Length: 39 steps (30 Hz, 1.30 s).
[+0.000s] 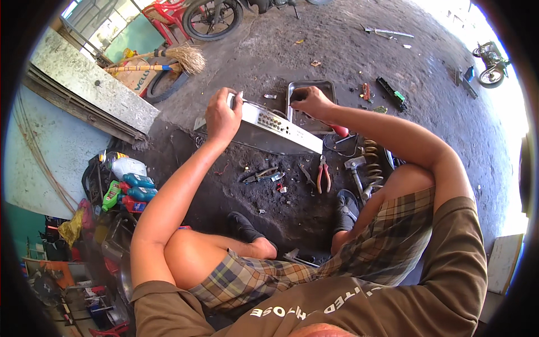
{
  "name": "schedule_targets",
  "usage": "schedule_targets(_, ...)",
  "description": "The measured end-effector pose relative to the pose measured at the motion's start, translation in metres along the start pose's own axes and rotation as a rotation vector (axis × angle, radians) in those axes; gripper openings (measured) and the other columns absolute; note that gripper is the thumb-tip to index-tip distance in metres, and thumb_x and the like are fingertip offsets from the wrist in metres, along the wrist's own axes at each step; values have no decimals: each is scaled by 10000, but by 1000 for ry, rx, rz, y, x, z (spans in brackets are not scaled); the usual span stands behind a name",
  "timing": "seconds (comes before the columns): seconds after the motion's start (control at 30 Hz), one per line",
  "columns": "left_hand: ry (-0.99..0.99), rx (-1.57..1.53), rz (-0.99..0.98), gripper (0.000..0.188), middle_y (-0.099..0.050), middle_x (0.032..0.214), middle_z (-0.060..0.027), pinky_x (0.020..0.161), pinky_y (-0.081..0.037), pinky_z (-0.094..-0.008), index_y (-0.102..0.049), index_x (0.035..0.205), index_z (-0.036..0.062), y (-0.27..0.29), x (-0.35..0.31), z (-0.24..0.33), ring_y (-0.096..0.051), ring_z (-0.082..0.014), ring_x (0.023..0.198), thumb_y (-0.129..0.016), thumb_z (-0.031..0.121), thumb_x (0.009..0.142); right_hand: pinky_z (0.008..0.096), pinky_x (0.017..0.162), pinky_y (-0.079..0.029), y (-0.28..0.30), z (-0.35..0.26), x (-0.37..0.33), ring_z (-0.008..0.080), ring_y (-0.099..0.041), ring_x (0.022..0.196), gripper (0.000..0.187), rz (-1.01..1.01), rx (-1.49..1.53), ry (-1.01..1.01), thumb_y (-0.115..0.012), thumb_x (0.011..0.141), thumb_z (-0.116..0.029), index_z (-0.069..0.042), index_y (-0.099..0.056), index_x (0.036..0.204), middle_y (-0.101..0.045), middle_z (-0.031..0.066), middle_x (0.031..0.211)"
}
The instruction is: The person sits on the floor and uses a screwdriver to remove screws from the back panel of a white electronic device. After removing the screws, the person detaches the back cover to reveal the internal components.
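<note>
My left hand [223,117] is wrapped over the left end of a flat metal electronics box [297,137], steadying it. The box is tilted on the dirt floor, and its long pale panel carries rows of small round sockets. My right hand [314,103] is closed in a pinch past the box, above a shallow metal tray [328,85]. Whatever its fingertips hold, if anything, is hidden. Below the right wrist a red handle [339,130] shows. Red-handled pliers [324,177] lie close to the box's right corner.
A hammer [356,171] and a coil spring [371,160] lie by my right knee. Cutters [261,175] and scraps lie before my feet. Bottles [128,167] stand at left. Green-and-black parts [392,94] lie beyond the tray; a motorcycle wheel [212,19] stands at the back.
</note>
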<state>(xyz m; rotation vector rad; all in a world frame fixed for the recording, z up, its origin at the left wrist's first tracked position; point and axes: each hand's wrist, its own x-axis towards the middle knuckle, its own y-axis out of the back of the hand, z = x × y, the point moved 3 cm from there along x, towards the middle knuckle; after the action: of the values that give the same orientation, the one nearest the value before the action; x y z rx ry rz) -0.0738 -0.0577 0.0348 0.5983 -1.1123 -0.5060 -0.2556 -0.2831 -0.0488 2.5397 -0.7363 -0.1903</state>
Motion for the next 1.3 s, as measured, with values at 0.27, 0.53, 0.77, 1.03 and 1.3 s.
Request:
schedule_targets(0.27,-40,7,12,224,-743,955,-216,812,-555,-518,-687,1039,-1,-2,3,4,-736,-445,924,-740,216,1050,383,716,-614,32,24,22,178,-729,760,353,170,-75,-125,-827,877,-305,-70,-847,1139,-813,97,963)
schedule_targets(0.53,-11,10,7,218,-752,977,-221,812,-560,-518,-690,1055,-4,2,2,2,-746,-449,936,-734,209,1049,421,876,-648,59,51,52,294,-811,1021,325,272,-357,-234,-801,904,-246,-57,-839,1165,-825,184,1071)
schedule_targets(0.77,-41,-25,-2,218,-757,947,-208,808,-561,-509,-693,1049,1,-5,5,1,-755,-435,919,-733,215,1052,475,856,-666,85,83,51,393,-805,999,349,97,26,-572,-767,980,-253,41,-775,1167,-785,243,1158)
schedule_targets(1.03,-3,-91,13,226,-749,908,-199,795,-556,-504,-693,1030,9,-5,1,-15,-746,-421,883,-739,229,1050,540,566,-587,6,128,-64,298,-741,723,148,-625,-60,-781,-730,980,-127,11,-760,1025,-756,172,901)
schedule_targets(1.3,2,-67,13,282,-754,871,-184,767,-561,-472,-699,1050,8,22,-16,-39,-757,-380,827,-721,289,1071,390,554,-564,49,-68,-63,162,-664,606,356,-347,76,-35,-755,1000,-131,42,-752,1311,-778,136,892)
